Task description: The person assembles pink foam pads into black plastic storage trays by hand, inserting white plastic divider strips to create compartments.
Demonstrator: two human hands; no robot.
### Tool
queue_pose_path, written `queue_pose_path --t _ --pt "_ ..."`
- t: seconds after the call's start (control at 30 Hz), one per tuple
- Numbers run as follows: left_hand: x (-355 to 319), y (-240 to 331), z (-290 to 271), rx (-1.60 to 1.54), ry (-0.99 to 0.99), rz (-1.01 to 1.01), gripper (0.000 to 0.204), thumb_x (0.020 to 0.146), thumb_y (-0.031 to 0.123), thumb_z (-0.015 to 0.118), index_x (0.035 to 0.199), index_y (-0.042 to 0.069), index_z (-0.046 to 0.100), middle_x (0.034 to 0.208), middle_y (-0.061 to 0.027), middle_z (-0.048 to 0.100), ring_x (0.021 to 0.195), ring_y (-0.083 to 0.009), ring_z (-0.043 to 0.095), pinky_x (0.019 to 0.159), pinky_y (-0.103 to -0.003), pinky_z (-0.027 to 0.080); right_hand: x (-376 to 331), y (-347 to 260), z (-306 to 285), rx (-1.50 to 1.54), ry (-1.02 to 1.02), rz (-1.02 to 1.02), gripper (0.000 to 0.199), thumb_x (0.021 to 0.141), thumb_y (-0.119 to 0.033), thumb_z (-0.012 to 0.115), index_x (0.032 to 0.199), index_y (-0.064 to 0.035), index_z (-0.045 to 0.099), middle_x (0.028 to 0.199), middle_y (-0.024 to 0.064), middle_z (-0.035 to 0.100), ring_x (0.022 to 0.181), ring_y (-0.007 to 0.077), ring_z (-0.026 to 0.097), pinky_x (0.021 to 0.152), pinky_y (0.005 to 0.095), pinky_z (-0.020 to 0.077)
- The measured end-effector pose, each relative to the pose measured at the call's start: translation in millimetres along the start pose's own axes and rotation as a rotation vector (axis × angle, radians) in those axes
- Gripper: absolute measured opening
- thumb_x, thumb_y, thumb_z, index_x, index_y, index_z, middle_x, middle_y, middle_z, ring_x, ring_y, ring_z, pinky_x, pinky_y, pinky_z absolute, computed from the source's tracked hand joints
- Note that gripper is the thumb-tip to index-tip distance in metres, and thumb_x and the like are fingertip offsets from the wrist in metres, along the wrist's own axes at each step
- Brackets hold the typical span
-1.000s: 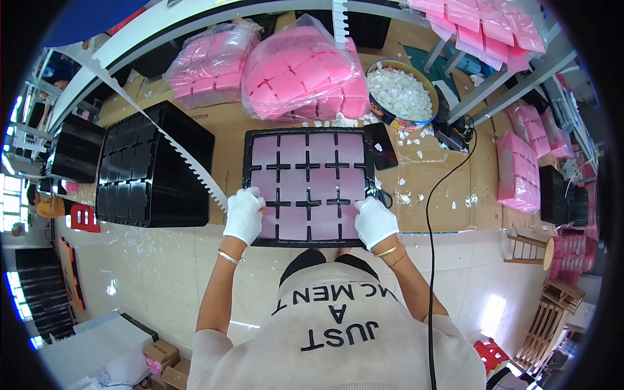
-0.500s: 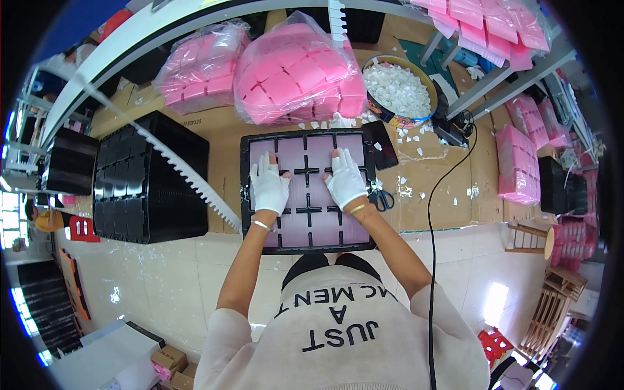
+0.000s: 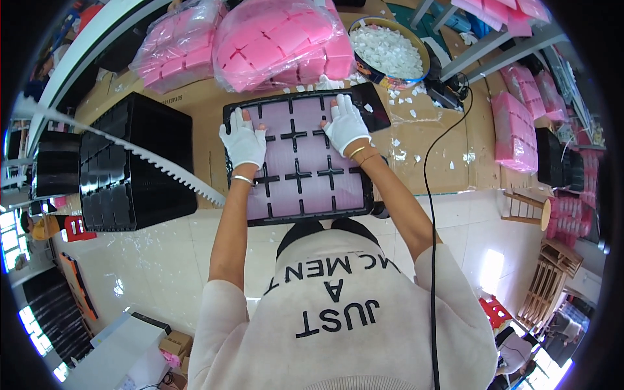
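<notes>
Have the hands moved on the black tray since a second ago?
Yes. Both gloved hands, left hand and right hand, went from the black tray's near edge to its far end.

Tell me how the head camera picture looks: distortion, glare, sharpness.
Head view: strong fisheye, so the table edge and the toothed white strip bow, and a black ring frames the picture; window glare shines on the floor at lower right; both gloved hands, left hand and right hand, lie sharp on the evenly lit black tray of pink pads.
</notes>
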State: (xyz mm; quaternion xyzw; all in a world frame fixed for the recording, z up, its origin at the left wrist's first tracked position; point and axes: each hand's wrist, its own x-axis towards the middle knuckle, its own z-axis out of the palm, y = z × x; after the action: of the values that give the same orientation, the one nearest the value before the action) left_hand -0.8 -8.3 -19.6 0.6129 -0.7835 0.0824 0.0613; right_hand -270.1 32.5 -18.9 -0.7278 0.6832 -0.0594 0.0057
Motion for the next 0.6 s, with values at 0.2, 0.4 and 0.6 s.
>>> queue_pose_path --t 0.2,0.4,0.6 --pt "-75.6 15.6 -32.5 -0.126 0.026 0.027 0.07 0.09 0.03 0.057 0.147 -0.004 0.035 0.156 -0.0234 0.031 0.143 -0.0395 0.03 0.116 -0.053 0.018 -107.0 -15.0 -36.4 0.323 0.047 -0.17 0.063 0.086 -0.021 0.061 0.138 0.0089 0.042 0.146 0.0289 0.039 0.137 0.0444 0.036 0.113 0.0447 0.0337" --pt "-141.1 47.1 -62.7 -0.266 -0.08 0.138 0.076 0.088 0.028 0.06 0.151 -0.001 0.029 0.154 -0.027 0.031 0.142 -0.044 0.029 0.116 -0.053 0.018 -162.1 -20.5 -45.7 0.305 -0.118 -0.287 0.063 0.085 -0.026 0.066 0.137 0.0036 0.047 0.146 0.0243 0.042 0.138 0.0381 0.037 0.115 0.0434 0.0305" --pt "-205.7 33.7 -75.3 -0.098 -0.27 0.119 0.077 0.09 0.037 0.059 0.149 -0.004 0.032 0.153 -0.0272 0.033 0.142 -0.0413 0.03 0.116 -0.05 0.02 -213.6 -15.7 -43.8 0.369 -0.227 -0.31 0.065 0.082 -0.025 0.069 0.138 -0.0002 0.048 0.145 0.0222 0.045 0.136 0.0366 0.041 0.114 0.0438 0.0325"
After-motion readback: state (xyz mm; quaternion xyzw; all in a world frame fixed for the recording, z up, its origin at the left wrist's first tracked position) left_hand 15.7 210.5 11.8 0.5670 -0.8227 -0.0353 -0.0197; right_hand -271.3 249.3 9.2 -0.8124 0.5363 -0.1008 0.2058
